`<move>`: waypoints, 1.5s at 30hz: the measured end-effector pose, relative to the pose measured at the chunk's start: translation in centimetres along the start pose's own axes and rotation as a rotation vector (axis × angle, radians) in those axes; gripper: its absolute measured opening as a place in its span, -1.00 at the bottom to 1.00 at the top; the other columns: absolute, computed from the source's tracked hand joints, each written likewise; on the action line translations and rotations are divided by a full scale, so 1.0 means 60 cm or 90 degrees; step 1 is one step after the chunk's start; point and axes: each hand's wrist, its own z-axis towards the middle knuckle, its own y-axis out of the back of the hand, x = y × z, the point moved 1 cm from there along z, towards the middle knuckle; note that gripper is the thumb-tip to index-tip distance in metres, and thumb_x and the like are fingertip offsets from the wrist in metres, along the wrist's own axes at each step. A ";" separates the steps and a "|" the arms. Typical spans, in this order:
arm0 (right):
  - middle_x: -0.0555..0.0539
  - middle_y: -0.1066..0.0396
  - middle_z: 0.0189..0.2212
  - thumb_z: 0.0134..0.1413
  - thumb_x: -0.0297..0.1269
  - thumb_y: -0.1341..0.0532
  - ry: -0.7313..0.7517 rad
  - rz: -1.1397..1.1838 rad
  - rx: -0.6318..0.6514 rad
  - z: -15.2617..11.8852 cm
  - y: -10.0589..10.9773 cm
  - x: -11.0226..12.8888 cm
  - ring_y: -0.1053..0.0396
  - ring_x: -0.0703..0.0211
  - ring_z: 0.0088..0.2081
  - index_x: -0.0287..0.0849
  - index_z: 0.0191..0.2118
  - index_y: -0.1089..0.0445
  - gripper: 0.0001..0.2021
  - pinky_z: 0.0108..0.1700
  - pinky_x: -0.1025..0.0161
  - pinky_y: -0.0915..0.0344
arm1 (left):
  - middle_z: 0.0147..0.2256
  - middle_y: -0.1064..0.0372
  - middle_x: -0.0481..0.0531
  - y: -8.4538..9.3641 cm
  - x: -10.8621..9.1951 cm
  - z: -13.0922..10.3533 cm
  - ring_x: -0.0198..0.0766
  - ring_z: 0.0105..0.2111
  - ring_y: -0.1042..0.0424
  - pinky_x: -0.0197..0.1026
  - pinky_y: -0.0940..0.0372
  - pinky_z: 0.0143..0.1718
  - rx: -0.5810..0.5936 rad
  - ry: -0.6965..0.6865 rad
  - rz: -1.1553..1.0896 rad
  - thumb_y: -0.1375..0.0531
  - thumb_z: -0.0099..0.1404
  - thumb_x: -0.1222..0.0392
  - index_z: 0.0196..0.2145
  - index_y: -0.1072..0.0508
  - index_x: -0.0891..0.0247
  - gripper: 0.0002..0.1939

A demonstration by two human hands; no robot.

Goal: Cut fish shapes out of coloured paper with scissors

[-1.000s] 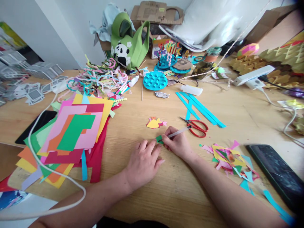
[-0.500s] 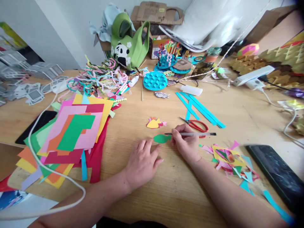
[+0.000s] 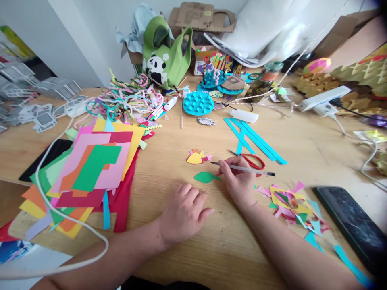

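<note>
My right hand [image 3: 238, 181] grips a slim pen [image 3: 256, 169] with a clear barrel, its tip pointing left above the table. Below and left of the tip lies a green paper fish [image 3: 205, 177], its tail close to my right fingers. My left hand [image 3: 187, 211] rests on the wood just below the green fish, apart from it. Its fingers are loosely bent, the thumb stands away, and nothing is in it. Beyond the green fish sit small stacked paper fish cutouts [image 3: 196, 157], a yellow one on top. Red-handled scissors [image 3: 256, 162] lie behind my right hand, partly covered by it.
Coloured paper sheets [image 3: 96, 167] are piled at left, crossed by a white cable [image 3: 71, 219]. Blue strips [image 3: 260, 141] and a white bottle [image 3: 244, 116] lie farther back. Paper scraps [image 3: 290, 201] and a phone [image 3: 347, 221] are at right. A green panda bag [image 3: 166, 60] stands behind.
My left hand has drawn back from the green fish toward me, its fingers bending. The pen has tilted, its tip lifting away from the fish, and more of the fish's tail shows.
</note>
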 end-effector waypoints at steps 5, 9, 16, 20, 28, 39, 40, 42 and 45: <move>0.03 -0.37 -0.61 0.01 0.06 -0.37 -0.020 -0.010 0.014 0.001 -0.001 -0.006 -0.39 0.19 -0.59 -0.12 -0.41 -0.31 -0.63 -0.56 0.27 -0.30 | 0.02 -0.39 0.25 -0.006 0.002 0.000 -0.01 -0.06 -0.32 0.05 -0.33 -0.04 -0.003 0.016 0.035 -0.09 0.40 0.03 0.09 -0.39 0.38 -0.56; 0.02 -0.37 -0.60 0.02 0.11 -0.34 -0.029 -0.050 0.039 0.003 -0.003 -0.009 -0.37 0.18 -0.59 -0.11 -0.42 -0.31 -0.61 -0.58 0.27 -0.27 | 0.17 -0.28 0.27 -0.014 0.001 -0.004 0.06 0.04 -0.28 0.07 -0.29 0.01 0.027 0.034 0.093 -0.08 0.40 -0.04 0.21 -0.31 0.35 -0.45; 0.01 -0.36 -0.56 0.04 0.14 -0.31 -0.031 -0.089 0.050 0.004 -0.005 -0.015 -0.39 0.15 -0.55 -0.11 -0.43 -0.29 -0.59 -0.57 0.24 -0.29 | 0.29 -0.17 0.16 -0.023 0.003 -0.005 0.05 0.22 -0.12 0.07 -0.13 0.17 0.054 0.007 0.115 -0.01 0.43 -0.08 0.28 -0.23 0.29 -0.41; 0.01 -0.35 -0.56 0.06 0.09 -0.32 -0.028 -0.093 0.051 0.003 -0.004 -0.014 -0.38 0.16 -0.55 -0.11 -0.43 -0.30 -0.63 -0.55 0.24 -0.30 | 0.27 -0.21 0.16 -0.024 0.006 -0.003 0.06 0.25 -0.10 0.10 -0.06 0.21 0.057 0.001 0.110 -0.01 0.43 -0.08 0.27 -0.24 0.31 -0.42; 0.08 -0.32 -0.58 0.03 -0.04 -0.37 -0.033 0.017 0.084 0.004 -0.007 0.011 -0.35 0.25 -0.61 -0.11 -0.37 -0.30 -0.70 -0.58 0.30 -0.28 | 0.27 -0.22 0.16 -0.024 0.009 -0.005 0.07 0.24 -0.13 0.10 -0.04 0.22 0.048 -0.004 0.100 -0.01 0.44 -0.06 0.27 -0.24 0.33 -0.42; 0.06 -0.35 -0.66 -0.02 -0.05 -0.37 -0.153 0.045 0.169 0.000 -0.009 0.004 -0.26 0.30 -0.68 -0.16 -0.43 -0.30 -0.68 -0.67 0.36 -0.22 | 0.25 -0.24 0.16 -0.019 0.008 -0.002 0.08 0.22 -0.15 0.11 -0.05 0.22 0.057 -0.003 0.092 -0.02 0.43 -0.06 0.27 -0.24 0.35 -0.42; 0.06 -0.35 -0.67 -0.02 -0.05 -0.37 -0.158 0.041 0.174 0.000 -0.009 0.004 -0.26 0.30 -0.69 -0.16 -0.43 -0.30 -0.68 -0.67 0.36 -0.21 | 0.25 -0.24 0.16 -0.019 0.008 -0.002 0.09 0.22 -0.15 0.11 -0.05 0.22 0.058 -0.004 0.094 -0.02 0.43 -0.06 0.27 -0.24 0.35 -0.42; 0.07 -0.35 -0.68 -0.01 -0.04 -0.37 -0.169 0.036 0.190 0.000 -0.010 0.005 -0.25 0.31 -0.70 -0.15 -0.43 -0.29 -0.68 -0.68 0.37 -0.20 | 0.25 -0.24 0.17 -0.019 0.007 -0.002 0.10 0.22 -0.15 0.12 -0.05 0.22 0.062 -0.004 0.096 -0.02 0.43 -0.06 0.27 -0.24 0.35 -0.42; 0.08 -0.35 -0.69 -0.02 -0.04 -0.37 -0.178 0.029 0.212 0.000 -0.011 0.002 -0.25 0.32 -0.71 -0.15 -0.43 -0.28 -0.67 -0.69 0.39 -0.19 | 0.25 -0.24 0.17 -0.018 0.006 -0.002 0.10 0.22 -0.15 0.12 -0.04 0.23 0.065 -0.002 0.095 -0.02 0.43 -0.06 0.27 -0.23 0.35 -0.41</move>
